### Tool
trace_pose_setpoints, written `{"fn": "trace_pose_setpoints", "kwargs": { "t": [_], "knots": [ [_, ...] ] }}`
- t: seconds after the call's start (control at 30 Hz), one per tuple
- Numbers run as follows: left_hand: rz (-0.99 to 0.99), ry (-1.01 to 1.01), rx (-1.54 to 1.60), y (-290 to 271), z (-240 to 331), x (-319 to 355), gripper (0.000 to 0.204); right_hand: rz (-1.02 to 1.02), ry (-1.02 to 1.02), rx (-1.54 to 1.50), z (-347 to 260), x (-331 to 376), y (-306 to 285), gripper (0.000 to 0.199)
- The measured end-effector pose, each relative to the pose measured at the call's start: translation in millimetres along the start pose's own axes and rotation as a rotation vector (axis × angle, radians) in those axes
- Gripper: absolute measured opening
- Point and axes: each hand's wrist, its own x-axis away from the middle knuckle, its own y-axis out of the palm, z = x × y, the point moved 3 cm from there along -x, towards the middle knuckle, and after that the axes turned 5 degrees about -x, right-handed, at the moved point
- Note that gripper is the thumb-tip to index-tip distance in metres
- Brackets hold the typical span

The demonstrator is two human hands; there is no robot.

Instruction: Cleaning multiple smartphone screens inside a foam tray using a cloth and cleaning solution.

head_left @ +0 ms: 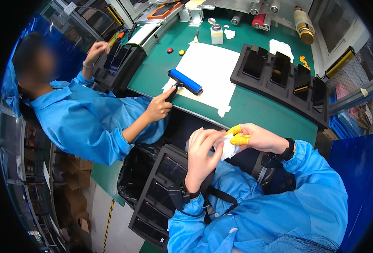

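A crumpled white wipe (227, 148) is between my two hands, above my lap and just off the table's near edge. My right hand (258, 138) pinches it from the right; yellow finger cots (239, 135) cover the thumb and a fingertip. My left hand (203, 152) is curled round the wipe's left side, thumb and fingertips closed on it. Whether anything lies inside the wipe is hidden. Close to my left wrist is a black slotted tray (157, 179) with dark phone-like panels in it.
At left, a co-worker in blue holds a blue roller (185, 81) over a white sheet (207, 63) on the green table (152, 69). Another black tray (275, 86) with dark phones stands at right. Behind are a bottle (217, 34) and several rollers (260, 20).
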Motion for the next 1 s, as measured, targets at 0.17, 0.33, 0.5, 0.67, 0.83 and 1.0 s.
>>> {"fn": "trace_pose_setpoints", "kwargs": {
  "t": [0.17, 0.33, 0.5, 0.67, 0.83, 1.0],
  "knots": [
    [-0.007, 0.131, -0.029, -0.6, 7.8, 10.8, 0.017, 0.036, 0.033, -0.239, 13.1, 3.2, -2.2, 0.032],
    [-0.031, 0.214, -0.034, 0.6, 22.6, 23.4, 0.007, 0.129, -0.037, -0.262, 11.5, 10.3, -8.5, 0.03],
    [0.123, 0.044, -0.084, 1.5, 14.3, 37.6, 0.013, 0.15, -0.113, -0.096, 1.7, 14.7, -7.1, 0.028],
    [0.114, -0.187, -0.072, 22.2, 19.5, 31.6, 0.028, 0.192, -0.175, -0.001, -1.8, 12.9, -3.2, 0.029],
    [0.176, -0.186, -0.066, 30.2, 16.8, 31.0, 0.021, 0.19, -0.246, 0.065, 6.4, 8.1, -5.7, 0.025],
    [0.027, -0.534, 0.243, 33.3, 11.0, 38.5, 0.012, 0.216, -0.261, 0.042, 8.4, 4.5, -17.3, 0.024]
  ]
}}
